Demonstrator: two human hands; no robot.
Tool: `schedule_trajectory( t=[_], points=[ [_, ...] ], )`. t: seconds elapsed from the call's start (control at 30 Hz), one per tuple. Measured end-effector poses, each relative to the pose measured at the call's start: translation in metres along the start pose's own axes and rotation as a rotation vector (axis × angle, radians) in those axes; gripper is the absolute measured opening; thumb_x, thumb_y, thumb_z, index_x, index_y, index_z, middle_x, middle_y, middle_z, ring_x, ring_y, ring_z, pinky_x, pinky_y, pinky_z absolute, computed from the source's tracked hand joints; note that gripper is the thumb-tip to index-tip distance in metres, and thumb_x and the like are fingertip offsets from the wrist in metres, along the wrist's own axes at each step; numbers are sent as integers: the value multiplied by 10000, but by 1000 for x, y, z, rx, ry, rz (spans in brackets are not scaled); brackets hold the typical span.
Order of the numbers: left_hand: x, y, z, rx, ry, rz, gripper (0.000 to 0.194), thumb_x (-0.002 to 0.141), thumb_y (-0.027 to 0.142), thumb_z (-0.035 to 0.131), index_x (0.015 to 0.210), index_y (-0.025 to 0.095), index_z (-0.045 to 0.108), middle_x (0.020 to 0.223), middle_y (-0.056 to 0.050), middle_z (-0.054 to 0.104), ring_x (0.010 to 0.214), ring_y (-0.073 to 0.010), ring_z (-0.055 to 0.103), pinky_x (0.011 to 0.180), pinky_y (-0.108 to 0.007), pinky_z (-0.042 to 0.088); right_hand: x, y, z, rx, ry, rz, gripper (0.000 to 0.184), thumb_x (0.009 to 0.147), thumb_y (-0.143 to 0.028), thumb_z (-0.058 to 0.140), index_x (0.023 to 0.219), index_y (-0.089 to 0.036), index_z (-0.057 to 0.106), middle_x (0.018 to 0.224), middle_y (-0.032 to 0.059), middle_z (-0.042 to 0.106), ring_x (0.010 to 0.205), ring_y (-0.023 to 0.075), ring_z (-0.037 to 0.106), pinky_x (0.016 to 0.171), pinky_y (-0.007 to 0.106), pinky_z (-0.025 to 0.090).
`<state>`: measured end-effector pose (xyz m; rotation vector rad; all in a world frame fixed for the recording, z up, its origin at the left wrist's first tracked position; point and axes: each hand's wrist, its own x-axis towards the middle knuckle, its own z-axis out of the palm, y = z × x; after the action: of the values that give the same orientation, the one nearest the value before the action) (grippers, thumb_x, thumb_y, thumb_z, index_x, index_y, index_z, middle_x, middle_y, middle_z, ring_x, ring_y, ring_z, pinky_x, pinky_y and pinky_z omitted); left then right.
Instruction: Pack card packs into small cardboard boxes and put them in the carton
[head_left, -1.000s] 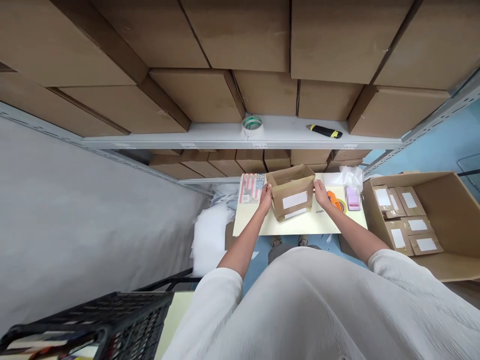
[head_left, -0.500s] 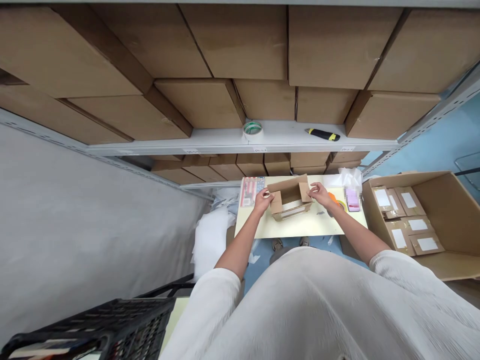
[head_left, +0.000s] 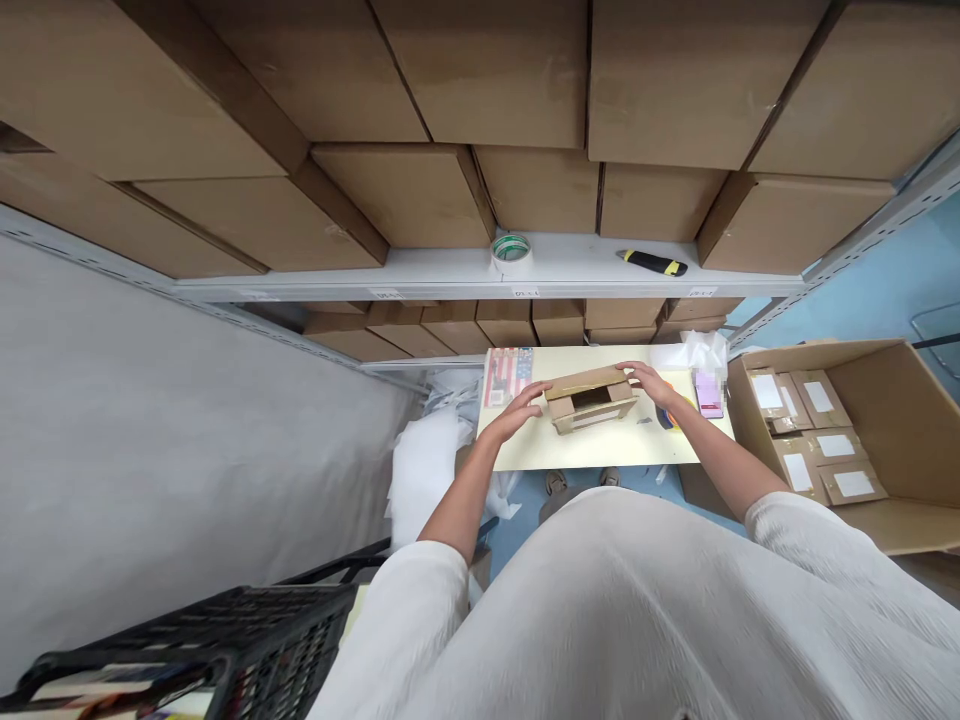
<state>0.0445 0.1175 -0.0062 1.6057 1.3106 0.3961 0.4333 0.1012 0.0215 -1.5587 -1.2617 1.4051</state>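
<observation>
A small cardboard box (head_left: 594,418) stands on the pale table (head_left: 517,455), its dark opening partly covered. Its short side flaps are folded inward, and the long far flap leans over them. My left hand (head_left: 517,412) is at the box's left end, fingers stretched to the far flap's corner and thumb apart. At the flap's right corner, the extended fingers of my right hand (head_left: 646,380) rest against its edge. A white label strip shows on the near side.
A large open carton (head_left: 900,440) at right holds several labelled boxes. A phone (head_left: 707,393) and a tape dispenser (head_left: 667,418) lie beside my right forearm. On the shelf (head_left: 435,270) ahead are a tape roll (head_left: 511,255) and a utility knife (head_left: 654,263). A black crate (head_left: 277,650) stands lower left.
The box's far flap has come down over the folded side flaps, narrowing the opening. Both hands have shifted from the side flaps to the far flap's ends, and their fingers have spread.
</observation>
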Motion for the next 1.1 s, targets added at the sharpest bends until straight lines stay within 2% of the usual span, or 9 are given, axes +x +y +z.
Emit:
schedule_trajectory(
  t=[0.1,0.17,0.2,0.3,0.43,0.57,0.73,0.93,1.1],
  points=[
    [-12,-6,3,-118,-170,31,965,737,343,877,1642,410,551,1702,-86,530,1493,-353,579,1119,-443,565,-9,-4,1,38,-21,11,335,994,-486,610,1183,-312,825,1457,56,690,1272,271,654,1095,436,559],
    [-14,-5,13,-183,-184,50,1105,695,439,950,1692,363,479,1763,-122,434,1522,-368,550,1129,-443,563,-15,-7,2,52,-37,17,370,1022,-567,617,1221,-324,812,1457,56,702,1294,285,647,1090,444,561],
    [-13,-4,20,-195,-149,58,1102,713,478,945,1697,337,468,1779,-130,403,1534,-360,537,1160,-442,545,-17,-9,3,52,-41,25,388,1023,-593,625,1243,-329,804,1455,57,706,1307,291,641,1076,442,567],
    [-4,2,40,-210,22,60,849,898,528,786,1657,274,504,1748,-138,444,1533,-314,536,1237,-437,485,-20,-8,6,43,-37,51,439,1003,-625,653,1305,-328,772,1458,60,704,1341,294,620,1028,411,583],
    [7,5,57,-124,122,85,695,973,385,681,1634,258,509,1711,-128,496,1588,-292,470,1295,-435,415,-20,3,8,25,-11,13,469,894,-509,770,1317,-311,740,1473,65,684,1304,271,634,1022,388,587],
    [15,4,66,-85,136,129,724,946,282,662,1646,231,482,1712,-141,488,1608,-290,445,1330,-444,364,-24,17,8,-25,38,-41,569,777,-375,819,1332,-318,708,1544,72,629,1343,282,620,1026,415,599],
    [17,-11,68,-109,155,171,729,938,315,679,1638,257,488,1692,-135,504,1582,-310,472,1322,-496,381,-30,24,12,-39,35,-68,576,793,-374,807,1354,-330,685,1595,70,585,1380,287,598,1023,429,621],
    [8,-42,61,-82,168,167,728,919,318,718,1617,268,515,1660,-129,532,1562,-339,497,1325,-530,389,-26,40,33,-56,-36,-67,590,782,-328,800,1360,-304,682,1609,106,563,1335,305,617,1022,462,623],
    [5,-50,74,-48,113,136,743,929,284,695,1641,263,482,1682,-143,493,1576,-331,484,1306,-508,419,-27,61,39,-109,16,-38,579,785,-312,758,1356,-290,672,1578,125,577,1315,323,632,1016,505,620]
  ],
)
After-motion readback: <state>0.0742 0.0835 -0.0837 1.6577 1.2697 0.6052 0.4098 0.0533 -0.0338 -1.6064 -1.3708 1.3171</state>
